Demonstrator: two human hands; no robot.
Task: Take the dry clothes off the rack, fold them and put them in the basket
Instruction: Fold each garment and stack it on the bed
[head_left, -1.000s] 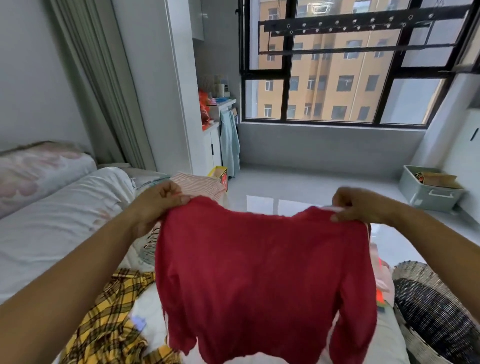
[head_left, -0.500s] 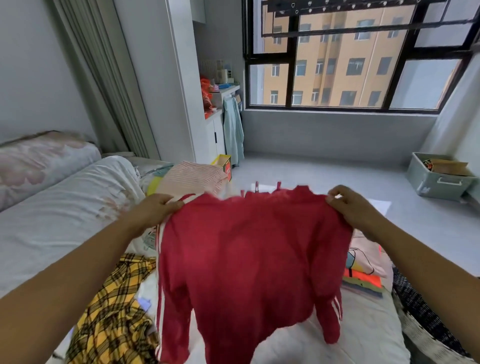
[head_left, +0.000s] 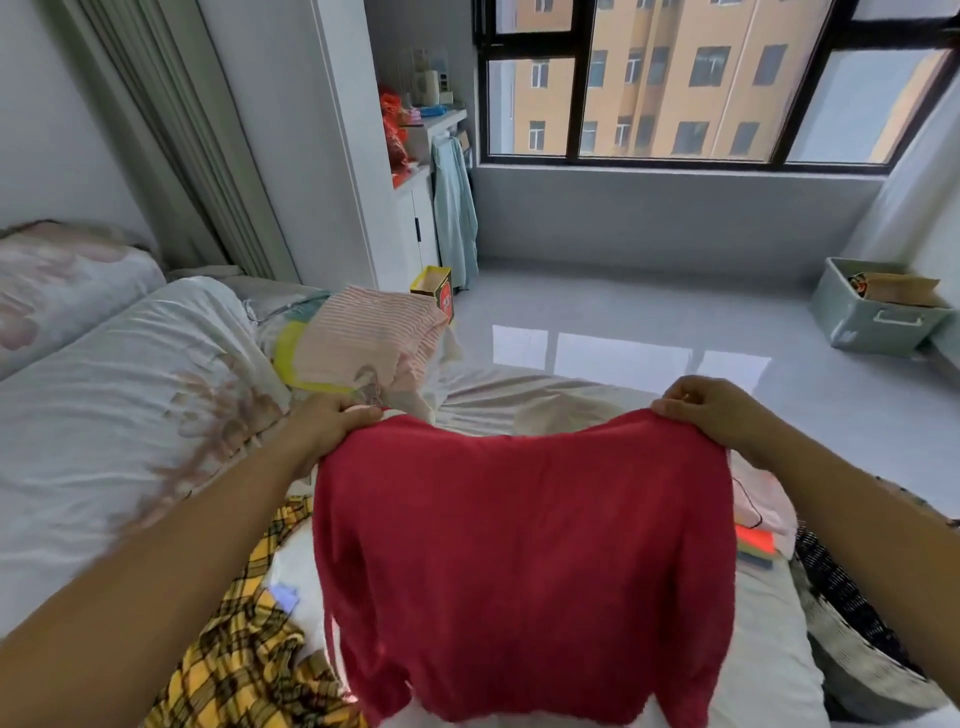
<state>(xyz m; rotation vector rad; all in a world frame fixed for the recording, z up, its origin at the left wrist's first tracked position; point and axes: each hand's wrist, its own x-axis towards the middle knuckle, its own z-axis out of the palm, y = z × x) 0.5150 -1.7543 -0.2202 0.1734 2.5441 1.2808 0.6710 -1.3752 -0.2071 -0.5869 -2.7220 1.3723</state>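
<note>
I hold a red knit top (head_left: 524, 561) spread out in front of me over the bed (head_left: 104, 405). My left hand (head_left: 332, 421) grips its left shoulder and my right hand (head_left: 706, 410) grips its right shoulder. The garment hangs down with its sleeves trailing at the sides, its lower part over the sheet. A woven basket (head_left: 852, 639) with a dark lining stands at the bed's right edge, partly hidden by my right forearm.
A yellow plaid garment (head_left: 244, 654) lies on the bed at lower left. A striped pink garment (head_left: 369, 338) is piled further back, and folded pale and orange clothes (head_left: 758, 525) lie at the right. A green storage box (head_left: 878, 312) sits on the floor by the window.
Both hands have lowered the red top toward the bed and spread it wider. The view has tilted down, so the overhead rack has left the frame.
</note>
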